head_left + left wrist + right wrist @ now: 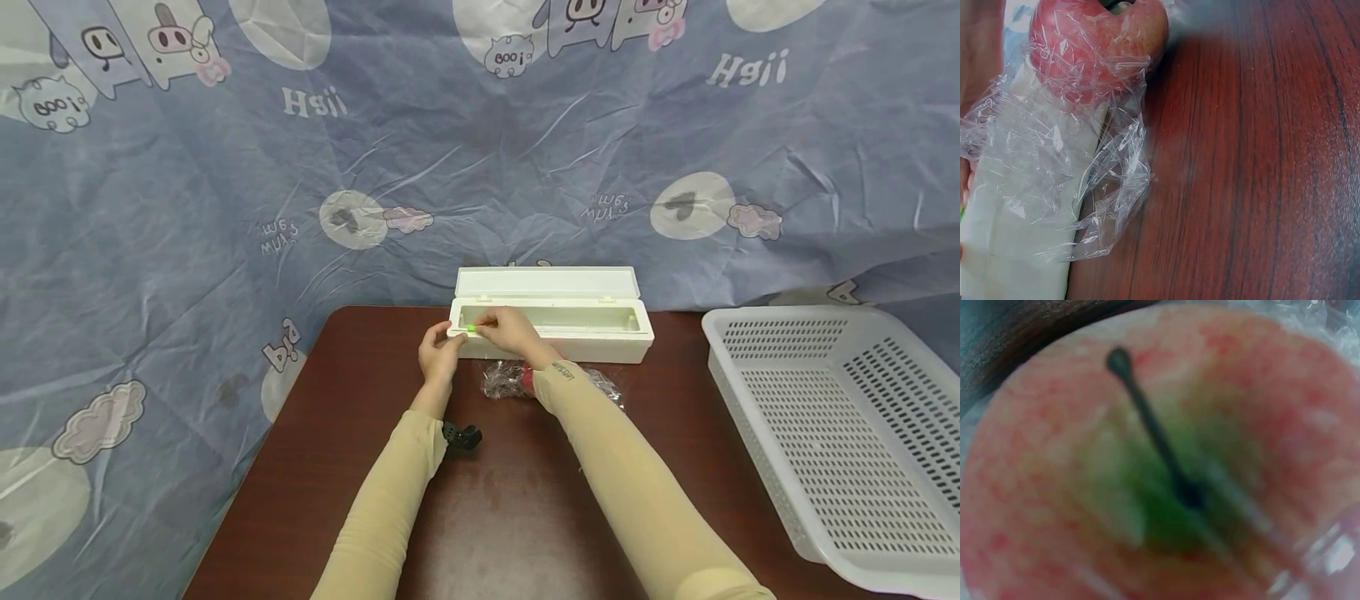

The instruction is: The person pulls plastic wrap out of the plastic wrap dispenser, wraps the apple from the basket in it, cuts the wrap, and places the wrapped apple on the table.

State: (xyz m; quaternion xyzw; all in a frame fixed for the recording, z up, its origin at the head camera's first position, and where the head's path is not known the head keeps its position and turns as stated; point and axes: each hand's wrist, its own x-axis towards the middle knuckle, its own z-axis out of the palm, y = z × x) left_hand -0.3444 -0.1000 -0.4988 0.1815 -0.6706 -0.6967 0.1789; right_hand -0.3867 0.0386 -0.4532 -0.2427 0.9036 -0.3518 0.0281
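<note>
White oblong box [603, 349]: the left hand [438, 353] grips its end, the right hand [512, 329] pinches a green piece [471, 328]

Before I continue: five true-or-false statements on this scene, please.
The lid is shut. False: the lid of the white box stands open.
Clear film touches the apple. True.
Both hands are at the box's right end. False: the left hand and right hand are at its left end.
The basket is right of the box. True.
The green piece is in the basket. False: the green piece is at the right hand's fingertips.
</note>
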